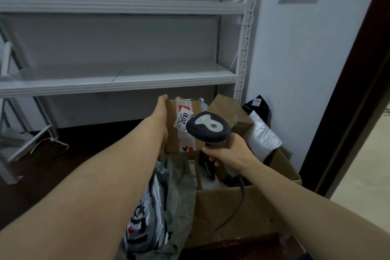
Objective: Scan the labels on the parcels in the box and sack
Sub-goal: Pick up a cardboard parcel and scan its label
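A cardboard parcel [183, 124] is held upright at frame centre by the left hand [161, 116], closed on its edge; its label [183, 119] sits just beyond the scanner [207, 126], gripped in the right hand [229, 151].

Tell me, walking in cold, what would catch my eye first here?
Probably the dark handheld scanner at centre, gripped in the right hand and aimed at a cardboard parcel that the left hand holds up, its white label reading 2010. Below them sits an open cardboard box of parcels, with bare white shelves behind.
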Demonstrator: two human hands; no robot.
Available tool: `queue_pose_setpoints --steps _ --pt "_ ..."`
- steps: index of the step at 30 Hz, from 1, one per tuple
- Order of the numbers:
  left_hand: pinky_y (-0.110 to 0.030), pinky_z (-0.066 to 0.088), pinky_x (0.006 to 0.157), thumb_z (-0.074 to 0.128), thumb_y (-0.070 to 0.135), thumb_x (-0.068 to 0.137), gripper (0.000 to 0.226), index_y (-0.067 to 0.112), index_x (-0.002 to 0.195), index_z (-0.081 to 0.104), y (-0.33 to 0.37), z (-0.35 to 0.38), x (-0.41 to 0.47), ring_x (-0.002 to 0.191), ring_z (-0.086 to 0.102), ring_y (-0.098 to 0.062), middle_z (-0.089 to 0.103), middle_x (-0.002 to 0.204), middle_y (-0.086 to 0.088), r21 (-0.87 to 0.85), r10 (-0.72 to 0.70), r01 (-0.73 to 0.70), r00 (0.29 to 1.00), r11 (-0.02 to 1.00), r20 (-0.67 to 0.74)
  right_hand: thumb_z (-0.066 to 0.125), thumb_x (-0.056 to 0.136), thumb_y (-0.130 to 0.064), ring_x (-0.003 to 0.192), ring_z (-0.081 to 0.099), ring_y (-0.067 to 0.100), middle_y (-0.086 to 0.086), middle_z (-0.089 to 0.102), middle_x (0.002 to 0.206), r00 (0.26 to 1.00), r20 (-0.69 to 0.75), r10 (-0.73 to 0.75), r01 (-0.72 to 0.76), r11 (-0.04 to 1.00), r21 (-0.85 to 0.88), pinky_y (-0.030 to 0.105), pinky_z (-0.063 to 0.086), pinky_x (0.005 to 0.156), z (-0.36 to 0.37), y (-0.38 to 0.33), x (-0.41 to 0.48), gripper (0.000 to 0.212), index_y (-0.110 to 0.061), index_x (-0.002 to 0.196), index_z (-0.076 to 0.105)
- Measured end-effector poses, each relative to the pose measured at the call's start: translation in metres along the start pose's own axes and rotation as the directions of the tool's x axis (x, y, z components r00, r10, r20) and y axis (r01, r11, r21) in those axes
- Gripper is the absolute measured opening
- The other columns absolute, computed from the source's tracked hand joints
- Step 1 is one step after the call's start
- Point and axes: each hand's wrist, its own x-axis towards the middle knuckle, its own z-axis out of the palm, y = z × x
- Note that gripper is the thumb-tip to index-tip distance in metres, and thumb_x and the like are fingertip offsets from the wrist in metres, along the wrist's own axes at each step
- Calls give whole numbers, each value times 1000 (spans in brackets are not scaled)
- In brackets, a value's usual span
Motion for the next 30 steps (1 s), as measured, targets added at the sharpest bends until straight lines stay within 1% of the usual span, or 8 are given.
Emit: queue_pose_setpoints --steps 2,5,8,11,19,23,27,30 --pt "-34 36 59 39 62 91 56 12 80 59 4 -5 -4 71 55 -27 62 76 -13 37 -3 4 1000 999 -22 73 81 -21 70 64 13 -4 64 76 998 -40 -43 36 989 -141 31 57 68 4 -2 3 18 -28 85 58" --pt "-37 37 61 39 66 89 57 13 85 60 5 -13 -7 75 55 -28 63 81 -14 77 -24 28 999 997 -47 72 79 -24 87 63 13 -9 63 81 993 -34 -116 99 940 -326 32 54 81 10 -11 3 20 -32 77 54" --pt "-39 38 65 41 68 87 57 13 85 58 5 -20 -8 77 54 -30 63 82 -13 104 -37 46 995 994 -88 70 81 -24 78 55 6 -16 55 73 989 23 -145 141 892 -429 22 46 73 14 -17 2 25 -33 69 50" --pt "-38 36 62 41 68 87 58 12 84 55 4 -25 -12 76 52 -28 60 81 -14 132 -39 53 993 990 -107 69 81 -24 78 52 5 -18 51 70 981 79 -175 191 841 -507 20 42 72 19 -21 3 29 -34 68 46" --pt "-35 32 59 38 62 92 55 11 77 48 6 -29 -20 69 47 -26 53 76 -13 164 -32 50 994 985 -108 69 82 -22 81 53 7 -18 50 72 964 127 -233 264 788 -556 22 46 78 23 -26 6 30 -34 71 44" --pt "-37 34 63 37 63 92 55 11 77 48 5 -32 -19 70 47 -27 54 78 -13 167 -27 45 994 985 -106 70 79 -24 82 57 7 -16 54 75 969 118 -217 245 794 -556 26 51 80 25 -22 10 27 -34 73 46" --pt "-40 35 70 37 63 92 55 11 77 49 6 -35 -16 72 49 -27 56 77 -13 144 -12 28 994 989 -110 70 80 -24 84 59 8 -12 59 81 970 120 -210 241 795 -557 26 52 80 25 -21 10 18 -31 82 53" --pt "-41 34 76 36 63 93 55 12 78 50 6 -37 -11 73 49 -27 56 77 -13 120 -6 17 995 993 -98 69 81 -26 80 57 7 -15 56 76 965 132 -226 260 780 -569 24 51 78 25 -21 10 18 -32 80 52"
